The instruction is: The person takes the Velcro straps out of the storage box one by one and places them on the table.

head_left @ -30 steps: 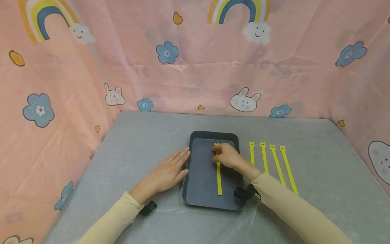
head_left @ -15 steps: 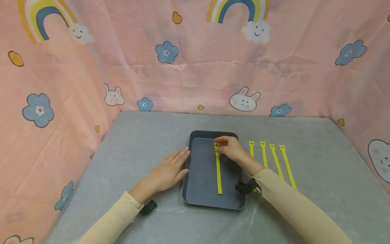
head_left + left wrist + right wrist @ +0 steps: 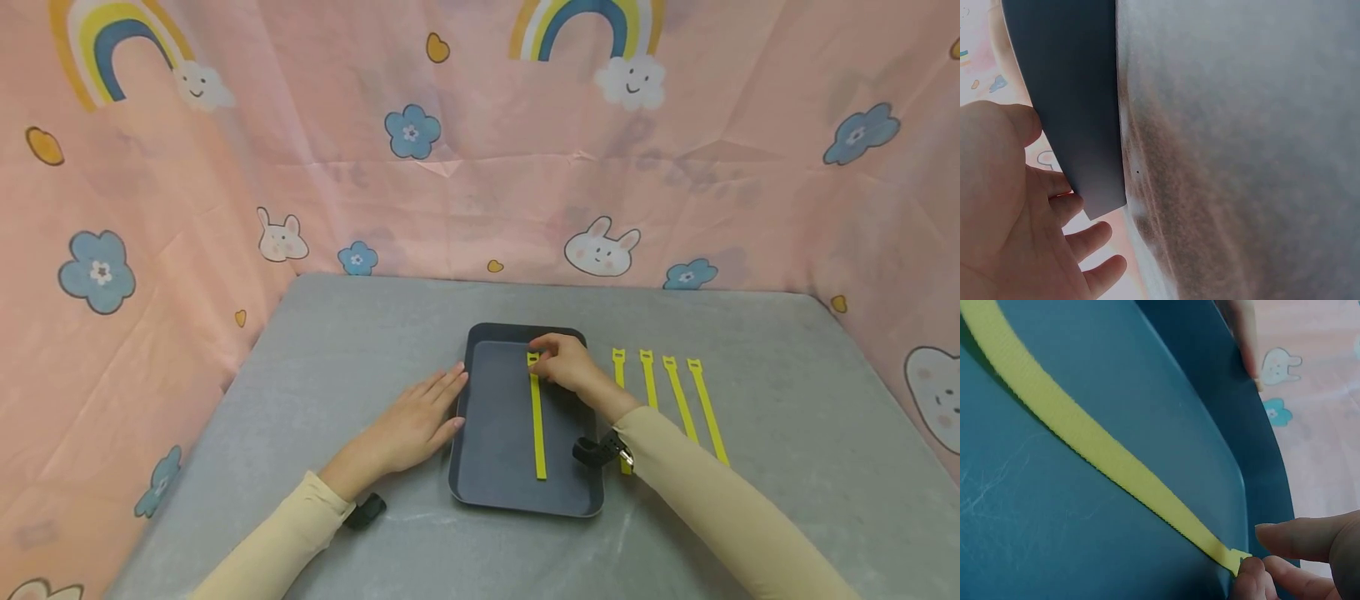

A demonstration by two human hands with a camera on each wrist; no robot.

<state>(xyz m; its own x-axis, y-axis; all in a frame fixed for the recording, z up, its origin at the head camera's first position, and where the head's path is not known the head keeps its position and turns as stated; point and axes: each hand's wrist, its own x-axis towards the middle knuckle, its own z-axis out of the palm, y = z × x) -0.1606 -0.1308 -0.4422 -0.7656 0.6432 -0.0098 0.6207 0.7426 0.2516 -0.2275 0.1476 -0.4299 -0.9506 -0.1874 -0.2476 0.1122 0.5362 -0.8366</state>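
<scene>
A yellow hook-and-loop cable tie (image 3: 537,425) with a slotted head lies lengthwise in the dark grey tray (image 3: 487,442). My right hand (image 3: 572,367) reaches over the tray's far right part. In the right wrist view its curled fingertips (image 3: 1254,572) pinch the edge of the tie's head and partly cover it, while the tie's yellow band (image 3: 1097,444) runs back along the tray floor. My left hand (image 3: 412,427) rests against the tray's left side with its fingers extended. Seen from the left wrist, those fingers (image 3: 1088,240) lie along the outer wall (image 3: 1075,94).
To the right of the tray several more yellow cable ties (image 3: 708,408) lie side by side, partly hidden by the right forearm. A grey cloth (image 3: 360,333) covers the table. Pink printed curtains (image 3: 480,200) stand behind and at both sides.
My right hand has slid toward the far end of the tray, from partway down the tie to its head. The left hand, tray and tie have stayed in place.
</scene>
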